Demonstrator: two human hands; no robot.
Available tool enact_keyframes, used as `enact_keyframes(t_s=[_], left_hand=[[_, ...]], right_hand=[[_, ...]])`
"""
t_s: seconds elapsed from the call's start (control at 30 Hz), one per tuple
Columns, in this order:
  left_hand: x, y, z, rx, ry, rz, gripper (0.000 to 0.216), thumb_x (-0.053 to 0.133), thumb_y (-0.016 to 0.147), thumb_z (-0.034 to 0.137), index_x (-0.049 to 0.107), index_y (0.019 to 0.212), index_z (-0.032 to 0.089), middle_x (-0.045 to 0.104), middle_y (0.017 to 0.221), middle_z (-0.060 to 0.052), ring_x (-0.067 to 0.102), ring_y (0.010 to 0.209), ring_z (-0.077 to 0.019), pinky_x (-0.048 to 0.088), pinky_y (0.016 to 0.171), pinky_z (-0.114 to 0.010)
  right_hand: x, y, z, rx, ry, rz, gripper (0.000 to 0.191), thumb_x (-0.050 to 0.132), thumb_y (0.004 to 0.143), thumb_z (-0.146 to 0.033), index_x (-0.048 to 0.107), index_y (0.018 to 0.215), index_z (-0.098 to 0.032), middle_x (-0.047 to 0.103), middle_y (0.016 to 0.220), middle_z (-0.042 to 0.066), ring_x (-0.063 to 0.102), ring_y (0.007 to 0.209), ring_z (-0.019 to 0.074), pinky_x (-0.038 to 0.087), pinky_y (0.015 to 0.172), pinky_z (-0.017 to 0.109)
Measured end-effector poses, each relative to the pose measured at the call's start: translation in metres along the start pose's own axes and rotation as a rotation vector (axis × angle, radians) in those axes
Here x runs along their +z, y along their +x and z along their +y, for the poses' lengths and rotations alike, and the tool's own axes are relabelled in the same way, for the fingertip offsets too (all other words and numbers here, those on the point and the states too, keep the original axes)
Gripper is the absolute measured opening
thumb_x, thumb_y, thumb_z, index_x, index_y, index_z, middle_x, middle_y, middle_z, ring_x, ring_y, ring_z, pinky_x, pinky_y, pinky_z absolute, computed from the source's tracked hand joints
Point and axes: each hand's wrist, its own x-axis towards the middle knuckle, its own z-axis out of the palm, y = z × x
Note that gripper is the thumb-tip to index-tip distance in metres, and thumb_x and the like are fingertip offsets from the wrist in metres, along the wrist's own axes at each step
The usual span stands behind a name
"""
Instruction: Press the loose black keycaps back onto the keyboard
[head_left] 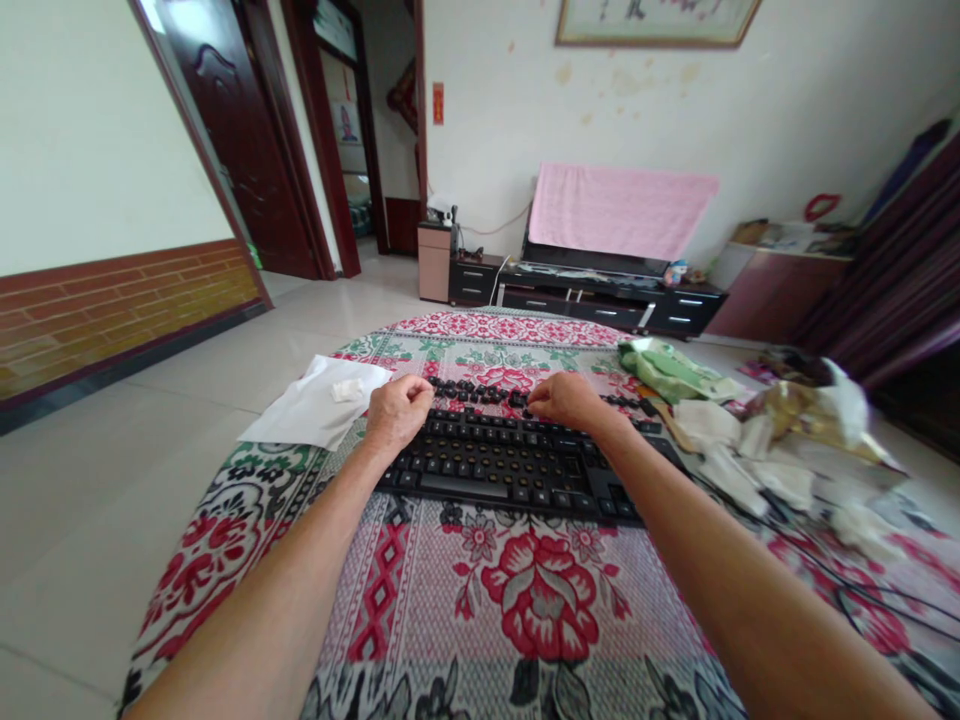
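A black computer keyboard (480, 465) lies on the flowered cloth, with many of its keycaps off and small yellowish key posts showing. Behind it loose black keycaps (469, 391) are strung out in a ragged row. My left hand (399, 408) is closed in a pinch over the keyboard's far left corner, beside the row's left end. My right hand (564, 402) is also closed, fingertips down among the loose keycaps near the middle of the row. What either hand holds, if anything, is too small or hidden to make out.
A white sheet (304, 405) with a small folded wipe (346, 390) lies left on the round table. Right of the keyboard are a green cloth (671, 372), crumpled tissues (724, 470), a gold plastic bag (806, 420) and black cables (832, 580).
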Motion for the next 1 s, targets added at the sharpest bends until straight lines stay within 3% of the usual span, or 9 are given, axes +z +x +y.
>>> enact_keyframes(t_s=[0.33, 0.6, 0.77, 1.0], left_hand=[[0.005, 0.005, -0.014, -0.127, -0.150, 0.109, 0.020, 0.049, 0.065, 0.033, 0.063, 0.070, 0.019, 0.060, 0.058, 0.002, 0.054, 0.057, -0.0117, 0.040, 0.057, -0.022], [0.008, 0.013, -0.023, -0.276, -0.381, 0.224, 0.027, 0.052, 0.062, 0.034, 0.063, 0.079, 0.016, 0.055, 0.053, 0.002, 0.049, 0.045, -0.0093, 0.040, 0.047, -0.020], [0.005, 0.015, -0.026, -0.249, -0.327, 0.323, 0.028, 0.051, 0.062, 0.035, 0.063, 0.079, 0.017, 0.057, 0.057, 0.002, 0.050, 0.049, -0.0093, 0.041, 0.051, -0.020], [0.006, 0.014, -0.025, -0.274, -0.349, 0.290, 0.028, 0.050, 0.062, 0.033, 0.063, 0.081, 0.016, 0.054, 0.054, 0.003, 0.048, 0.045, -0.0087, 0.039, 0.046, -0.019]], right_hand=[[0.004, -0.001, -0.004, 0.001, -0.042, -0.018, 0.024, 0.048, 0.066, -0.024, 0.071, 0.068, -0.018, 0.063, 0.057, 0.003, 0.051, 0.051, 0.0122, 0.031, 0.048, 0.021], [0.009, 0.000, -0.002, 0.055, -0.002, -0.011, 0.023, 0.049, 0.066, -0.026, 0.070, 0.067, -0.018, 0.065, 0.060, 0.005, 0.055, 0.056, 0.0141, 0.035, 0.052, 0.022], [0.013, 0.001, -0.001, 0.059, 0.018, -0.011, 0.026, 0.048, 0.068, -0.031, 0.071, 0.068, -0.018, 0.064, 0.057, 0.004, 0.054, 0.053, 0.0135, 0.033, 0.050, 0.022], [0.017, 0.001, -0.001, 0.069, 0.051, -0.002, 0.026, 0.048, 0.067, -0.031, 0.071, 0.068, -0.019, 0.065, 0.060, 0.004, 0.055, 0.057, 0.0142, 0.034, 0.052, 0.021]])
